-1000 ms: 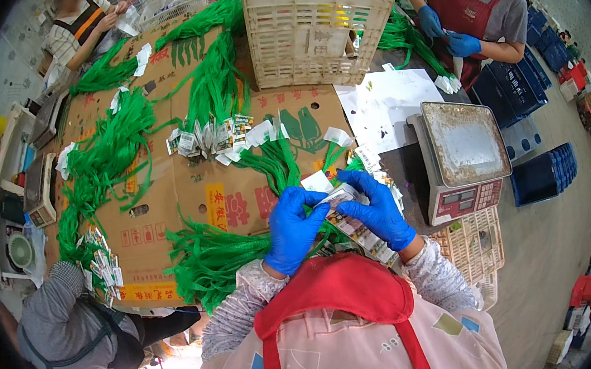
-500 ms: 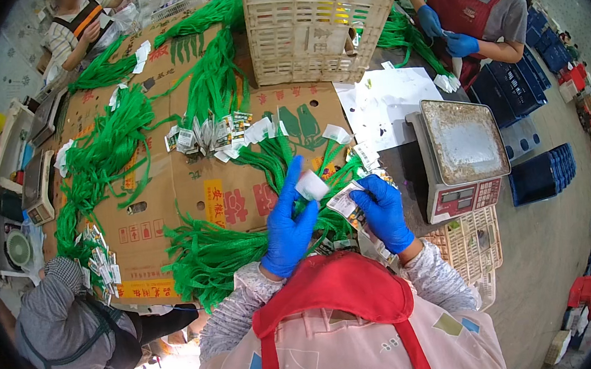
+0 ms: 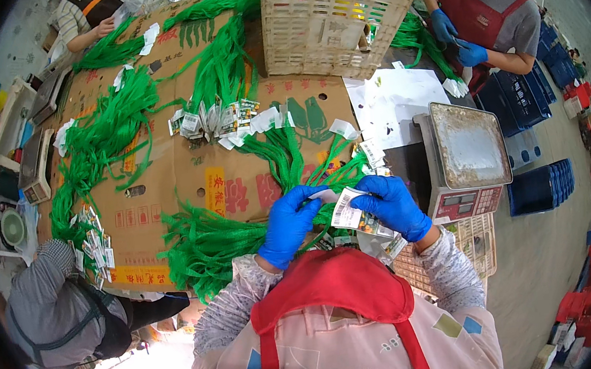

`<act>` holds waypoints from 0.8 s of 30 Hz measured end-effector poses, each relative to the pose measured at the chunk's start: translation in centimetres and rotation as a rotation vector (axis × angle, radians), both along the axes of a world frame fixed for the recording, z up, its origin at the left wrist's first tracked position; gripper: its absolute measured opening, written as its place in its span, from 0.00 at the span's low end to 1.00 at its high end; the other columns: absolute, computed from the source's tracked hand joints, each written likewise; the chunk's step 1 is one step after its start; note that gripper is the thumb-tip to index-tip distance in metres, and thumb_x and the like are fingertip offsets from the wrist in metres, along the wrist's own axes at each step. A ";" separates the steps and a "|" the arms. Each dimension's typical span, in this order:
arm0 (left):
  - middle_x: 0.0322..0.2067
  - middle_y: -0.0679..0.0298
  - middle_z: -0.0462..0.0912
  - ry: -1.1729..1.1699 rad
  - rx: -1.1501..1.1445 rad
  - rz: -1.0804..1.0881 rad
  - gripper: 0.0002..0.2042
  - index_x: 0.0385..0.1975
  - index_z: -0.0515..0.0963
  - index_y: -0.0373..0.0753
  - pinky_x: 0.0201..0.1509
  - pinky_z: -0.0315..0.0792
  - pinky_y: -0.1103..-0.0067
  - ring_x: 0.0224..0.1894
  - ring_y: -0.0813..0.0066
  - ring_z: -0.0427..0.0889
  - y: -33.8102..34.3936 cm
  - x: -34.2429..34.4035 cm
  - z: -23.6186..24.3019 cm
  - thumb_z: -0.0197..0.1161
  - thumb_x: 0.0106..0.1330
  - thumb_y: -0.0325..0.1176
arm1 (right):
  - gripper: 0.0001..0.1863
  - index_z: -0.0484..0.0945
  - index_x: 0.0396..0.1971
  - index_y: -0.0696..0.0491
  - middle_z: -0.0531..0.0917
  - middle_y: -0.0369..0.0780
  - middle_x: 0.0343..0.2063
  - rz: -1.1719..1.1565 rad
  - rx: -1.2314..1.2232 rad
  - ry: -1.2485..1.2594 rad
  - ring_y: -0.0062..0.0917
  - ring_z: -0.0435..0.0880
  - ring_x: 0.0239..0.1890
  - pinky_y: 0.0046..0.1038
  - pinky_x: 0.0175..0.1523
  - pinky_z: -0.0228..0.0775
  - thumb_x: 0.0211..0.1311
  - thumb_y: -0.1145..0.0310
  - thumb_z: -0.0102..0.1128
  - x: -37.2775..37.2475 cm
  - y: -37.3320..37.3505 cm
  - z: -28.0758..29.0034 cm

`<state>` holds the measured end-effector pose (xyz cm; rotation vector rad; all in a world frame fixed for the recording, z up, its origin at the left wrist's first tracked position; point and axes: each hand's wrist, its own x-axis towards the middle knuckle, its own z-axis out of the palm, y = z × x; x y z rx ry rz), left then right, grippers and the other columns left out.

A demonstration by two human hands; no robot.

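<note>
In front of my chest both hands wear blue gloves. My left hand (image 3: 290, 227) pinches a small pale slip (image 3: 325, 196) between thumb and fingertips. Just beside it, my right hand (image 3: 393, 209) grips a white printed label (image 3: 346, 210) with a dark, colourful part below. The slip and the label nearly meet; whether they touch I cannot tell. A bunch of green mesh net bags (image 3: 209, 250) lies at my left wrist. More green nets with tags (image 3: 274, 154) stretch away beyond my hands.
Flattened cardboard (image 3: 175, 204) covers the table. A cream plastic crate (image 3: 336, 22) stands at the far side, with white paper (image 3: 399, 105) by it. A weighing scale (image 3: 467, 159) is on the right. Co-workers are at the far right (image 3: 486, 13), far left and near left (image 3: 64, 310).
My left hand has lowered and its raised finger has folded in to the slip. The right hand's label has turned and come closer to it. The whole view has shifted slightly.
</note>
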<state>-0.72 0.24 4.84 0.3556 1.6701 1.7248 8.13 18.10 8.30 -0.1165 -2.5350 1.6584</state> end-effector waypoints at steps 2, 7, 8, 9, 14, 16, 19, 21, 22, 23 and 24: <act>0.30 0.64 0.79 0.081 0.087 -0.001 0.08 0.36 0.75 0.34 0.37 0.69 0.84 0.32 0.81 0.75 0.2 0.1 0.3 0.53 0.57 0.22 | 0.08 0.76 0.27 0.56 0.76 0.40 0.19 0.018 0.026 -0.018 0.22 0.75 0.21 0.22 0.27 0.65 0.47 0.69 0.63 -0.2 -0.1 0.1; 0.29 0.64 0.79 0.146 0.101 -0.018 0.07 0.34 0.75 0.33 0.36 0.70 0.84 0.32 0.82 0.75 0.4 0.7 0.3 0.52 0.57 0.22 | 0.10 0.77 0.25 0.56 0.75 0.40 0.16 0.105 0.080 -0.051 0.20 0.72 0.19 0.22 0.26 0.64 0.44 0.68 0.65 -1.1 -0.3 0.8; 0.29 0.64 0.79 0.140 0.088 -0.026 0.07 0.34 0.75 0.33 0.36 0.70 0.84 0.31 0.82 0.75 0.3 0.8 0.5 0.52 0.57 0.22 | 0.10 0.77 0.24 0.56 0.75 0.40 0.16 0.100 0.060 -0.053 0.19 0.71 0.19 0.22 0.25 0.64 0.44 0.67 0.65 -1.2 -0.3 0.5; 0.28 0.64 0.79 0.132 0.091 -0.039 0.07 0.33 0.75 0.33 0.36 0.70 0.84 0.31 0.82 0.75 0.3 0.7 0.4 0.52 0.57 0.23 | 0.10 0.77 0.24 0.56 0.75 0.40 0.16 0.096 0.043 -0.055 0.19 0.71 0.18 0.22 0.25 0.64 0.44 0.67 0.65 -1.4 -0.3 0.2; 0.25 0.62 0.79 -0.157 -0.061 -0.205 0.08 0.34 0.76 0.32 0.30 0.69 0.82 0.27 0.81 0.75 -0.9 -0.7 1.3 0.53 0.57 0.28 | 0.11 0.77 0.24 0.57 0.76 0.40 0.17 0.115 0.011 -0.123 0.19 0.72 0.19 0.21 0.26 0.65 0.43 0.67 0.66 -1.5 0.6 -0.9; 0.24 0.61 0.79 0.054 -0.054 -0.191 0.09 0.34 0.76 0.32 0.29 0.68 0.81 0.25 0.80 0.75 -1.0 -1.0 0.6 0.53 0.56 0.29 | 0.10 0.77 0.25 0.57 0.76 0.40 0.17 0.163 0.085 -0.142 0.20 0.73 0.19 0.21 0.27 0.65 0.44 0.68 0.65 -1.6 0.7 -0.3; 0.23 0.59 0.78 0.264 -0.035 -0.156 0.10 0.34 0.76 0.31 0.28 0.68 0.81 0.24 0.80 0.74 -0.8 -1.0 -0.2 0.53 0.55 0.29 | 0.10 0.77 0.24 0.58 0.76 0.40 0.18 0.276 0.117 -0.015 0.23 0.74 0.20 0.22 0.27 0.65 0.44 0.68 0.65 -1.5 0.8 1.2; 0.23 0.59 0.78 0.274 -0.011 -0.165 0.10 0.34 0.76 0.31 0.29 0.68 0.81 0.25 0.79 0.75 -0.6 -0.9 -0.3 0.53 0.55 0.28 | 0.11 0.76 0.24 0.59 0.76 0.41 0.19 0.332 0.112 -0.015 0.25 0.75 0.20 0.23 0.27 0.65 0.45 0.67 0.64 -1.7 0.5 1.9; 0.24 0.59 0.79 0.233 0.006 -0.187 0.10 0.34 0.76 0.31 0.30 0.68 0.81 0.25 0.79 0.75 -0.5 -0.9 -0.3 0.53 0.55 0.28 | 0.11 0.76 0.24 0.59 0.77 0.42 0.19 0.357 0.108 -0.014 0.27 0.75 0.20 0.23 0.27 0.65 0.45 0.67 0.64 -1.9 0.3 2.0; 0.24 0.59 0.79 0.192 0.024 -0.209 0.10 0.34 0.76 0.31 0.31 0.68 0.81 0.26 0.79 0.75 -0.4 -0.9 -0.3 0.52 0.55 0.28 | 0.12 0.76 0.24 0.59 0.77 0.44 0.20 0.355 0.156 -0.034 0.29 0.76 0.21 0.24 0.27 0.66 0.44 0.66 0.64 -2.1 0.3 1.4; 0.24 0.58 0.79 0.186 0.042 -0.222 0.10 0.34 0.76 0.30 0.32 0.69 0.81 0.26 0.79 0.75 -0.4 -0.9 -0.3 0.52 0.55 0.28 | 0.12 0.76 0.24 0.59 0.77 0.44 0.20 0.348 0.168 -0.065 0.30 0.76 0.21 0.24 0.27 0.66 0.44 0.66 0.64 -2.2 0.4 1.1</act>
